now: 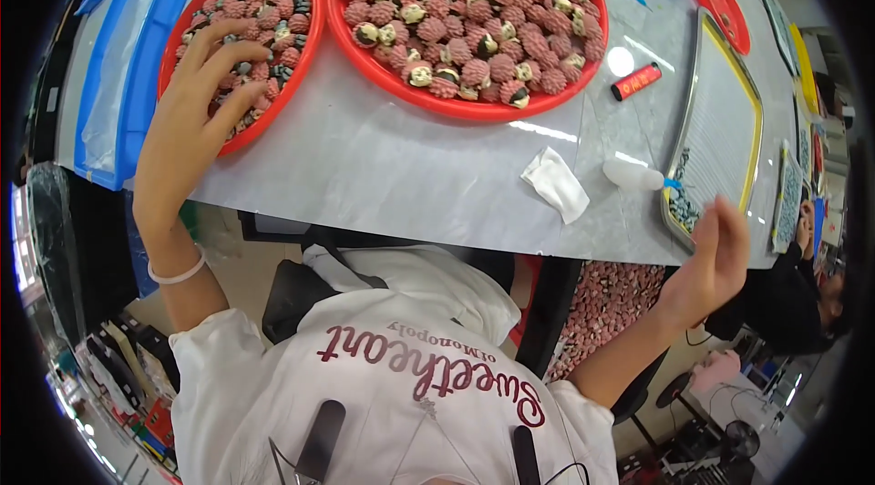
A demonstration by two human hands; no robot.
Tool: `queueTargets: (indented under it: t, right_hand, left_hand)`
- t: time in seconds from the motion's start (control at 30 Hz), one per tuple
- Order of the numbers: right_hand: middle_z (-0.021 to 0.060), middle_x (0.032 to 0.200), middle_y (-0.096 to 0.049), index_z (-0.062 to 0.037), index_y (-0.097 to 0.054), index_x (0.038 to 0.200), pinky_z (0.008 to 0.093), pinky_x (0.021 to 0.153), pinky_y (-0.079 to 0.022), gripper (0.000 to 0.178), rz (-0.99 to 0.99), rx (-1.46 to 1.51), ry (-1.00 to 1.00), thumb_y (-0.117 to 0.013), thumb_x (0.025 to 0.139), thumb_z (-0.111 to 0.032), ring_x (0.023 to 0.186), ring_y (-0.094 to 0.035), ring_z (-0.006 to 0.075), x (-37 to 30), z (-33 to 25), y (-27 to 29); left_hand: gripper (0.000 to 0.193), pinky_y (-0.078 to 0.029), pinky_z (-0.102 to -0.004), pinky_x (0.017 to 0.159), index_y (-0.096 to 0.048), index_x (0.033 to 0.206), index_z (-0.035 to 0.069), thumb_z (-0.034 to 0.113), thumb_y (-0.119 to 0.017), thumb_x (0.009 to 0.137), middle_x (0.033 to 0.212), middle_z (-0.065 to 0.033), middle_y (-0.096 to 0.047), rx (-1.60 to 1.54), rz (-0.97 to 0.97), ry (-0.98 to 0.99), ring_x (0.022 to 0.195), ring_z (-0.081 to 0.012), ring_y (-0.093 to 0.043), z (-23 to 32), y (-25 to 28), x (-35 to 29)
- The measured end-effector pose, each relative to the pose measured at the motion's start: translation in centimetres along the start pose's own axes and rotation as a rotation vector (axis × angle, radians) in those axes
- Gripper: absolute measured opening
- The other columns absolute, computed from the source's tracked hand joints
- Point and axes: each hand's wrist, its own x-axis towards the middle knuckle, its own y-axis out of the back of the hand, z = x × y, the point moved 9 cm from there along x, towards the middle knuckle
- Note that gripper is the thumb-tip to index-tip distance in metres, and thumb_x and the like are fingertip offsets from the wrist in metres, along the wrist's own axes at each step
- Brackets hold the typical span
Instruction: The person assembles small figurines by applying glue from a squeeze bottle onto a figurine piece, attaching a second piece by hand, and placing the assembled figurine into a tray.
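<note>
On the bench, left hand (196, 88) digs open-fingered into the smaller red tray (305, 34), still heaped with small pink pieces (273, 25); right hand (715, 257) hangs loosely curled, empty.

Glossy grey table (383, 175), cluttered floor (118, 376)

A large round red plastic tray (365, 66), heaped with small red and cream ribbed pieces, stands on the pale grey marbled tabletop (365, 175) and serves as reference. To its right and slightly nearer lies a small red cylinder (635, 81). Nearer than the tray, toward the table's front edge, rests a folded white cloth (555, 184), with a small white plastic bottle (633, 177) on its side just right of it. Well right of the tray sits a yellow-rimmed rectangular metal tray (720, 129), dark small parts gathered in its near corner. Far left of the tray lie blue plastic lids (137, 47).
</note>
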Motion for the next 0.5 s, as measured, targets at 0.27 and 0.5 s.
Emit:
queueTargets:
  t: [0.27,0.5]
  right_hand:
    - [0.003,0.069,-0.051,-0.0081,-0.055,0.096,0.0215,0.055,-0.037,0.022,-0.5,-0.379,-0.076,-0.055,0.075,-0.016,0.06,-0.044,0.0092,6.3,2.9,-10.2]
    - [0.0082,0.068,-0.051,-0.0042,-0.05,0.091,0.0252,0.057,-0.041,0.025,-0.569,-0.652,0.097,-0.056,0.067,-0.01,0.064,-0.053,0.0154,6.0,3.5,-12.3]
  left_hand:
    - [0.037,-0.029,-0.0332,0.09,-0.046,0.108,0.002,0.025,-0.049,0.079,0.115,-0.0139,-0.042,0.015,0.19,0.206,0.108,-0.0271,-0.039,-3.9,0.2,-0.3]
    - [0.048,-0.026,-0.0346,0.093,-0.037,0.119,0.005,0.03,-0.048,0.08,0.12,-0.0151,-0.038,0.075,0.076,0.079,0.112,-0.0281,-0.035,-1.4,-1.2,-1.3]
